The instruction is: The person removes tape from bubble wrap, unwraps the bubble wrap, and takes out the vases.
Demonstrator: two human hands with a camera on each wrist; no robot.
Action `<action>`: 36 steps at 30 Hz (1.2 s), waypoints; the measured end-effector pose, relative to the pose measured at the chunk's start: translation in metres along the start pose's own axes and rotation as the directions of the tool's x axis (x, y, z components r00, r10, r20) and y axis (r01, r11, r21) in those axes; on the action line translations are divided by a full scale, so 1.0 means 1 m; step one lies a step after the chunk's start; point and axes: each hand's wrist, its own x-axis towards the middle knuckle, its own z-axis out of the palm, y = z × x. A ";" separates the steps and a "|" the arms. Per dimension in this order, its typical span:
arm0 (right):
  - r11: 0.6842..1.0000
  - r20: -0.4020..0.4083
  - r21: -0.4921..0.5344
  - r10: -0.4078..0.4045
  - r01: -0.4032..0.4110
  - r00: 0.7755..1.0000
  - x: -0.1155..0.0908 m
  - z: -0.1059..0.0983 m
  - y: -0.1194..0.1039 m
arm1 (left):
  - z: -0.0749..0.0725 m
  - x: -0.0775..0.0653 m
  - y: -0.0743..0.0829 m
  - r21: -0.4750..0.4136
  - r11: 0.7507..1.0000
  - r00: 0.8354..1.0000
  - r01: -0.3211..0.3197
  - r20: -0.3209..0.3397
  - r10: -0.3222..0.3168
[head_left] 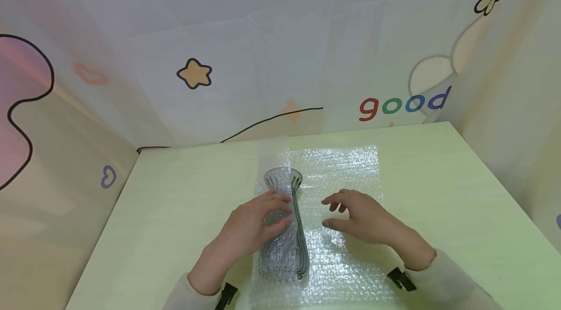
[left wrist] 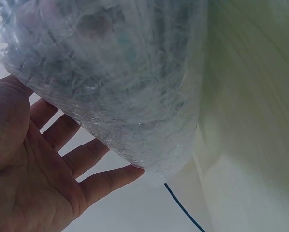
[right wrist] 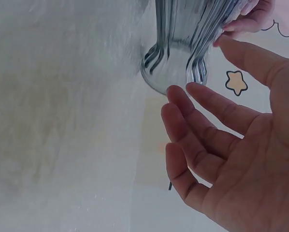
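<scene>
A clear ribbed glass vase (head_left: 301,246) lies on its side on a sheet of bubble wrap (head_left: 350,276). The wrap's left part is folded over the vase, leaving its right edge bare. On that fold rests my left hand (head_left: 256,222), its fingers loosely spread across the covered glass. The left wrist view has these fingertips along the edge of the wrap (left wrist: 125,106). My right hand (head_left: 365,217) hovers above the sheet, right of the vase, fingers slightly bent and holding nothing. In the right wrist view the vase's wide end (right wrist: 166,77) appears beyond the fingertips.
The pale green table (head_left: 438,193) extends to both sides of the wrap. Behind it hangs a printed cloth (head_left: 285,57) with a star and the word "good", and cloth also flanks both sides. A dark clip (head_left: 401,279) sits near the right cuff.
</scene>
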 end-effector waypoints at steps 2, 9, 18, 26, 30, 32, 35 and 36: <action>1.000 0.028 0.026 -0.012 0.011 1.000 0.001 0.002 -0.004 | 0.000 0.000 0.000 0.001 1.000 1.000 0.001 0.000 -0.001; 0.997 0.102 0.072 -0.038 0.031 0.994 0.006 0.009 -0.016 | 0.000 0.000 -0.001 0.002 1.000 1.000 0.005 0.002 -0.005; 0.990 0.156 0.134 -0.066 0.045 0.986 0.013 0.018 -0.025 | 0.000 -0.001 -0.001 -0.008 1.000 1.000 0.003 -0.002 -0.003; 0.987 0.166 0.156 -0.075 0.049 0.983 0.018 0.024 -0.031 | 0.000 0.000 -0.001 -0.014 1.000 1.000 0.013 0.003 -0.013; 0.987 0.173 0.154 -0.074 0.047 0.982 0.019 0.024 -0.034 | 0.000 -0.001 0.000 -0.014 1.000 1.000 0.017 0.003 -0.017; 0.988 0.177 0.149 -0.071 0.044 0.982 0.019 0.025 -0.035 | -0.001 -0.001 0.000 -0.012 1.000 1.000 0.014 -0.001 -0.014; 0.988 0.187 0.153 -0.053 0.025 0.981 0.020 0.026 -0.036 | -0.001 -0.001 -0.001 -0.009 1.000 1.000 0.005 -0.010 -0.005; 0.987 0.191 0.157 -0.046 0.016 0.980 0.020 0.026 -0.036 | 0.000 -0.001 -0.001 -0.009 1.000 1.000 0.002 -0.013 -0.003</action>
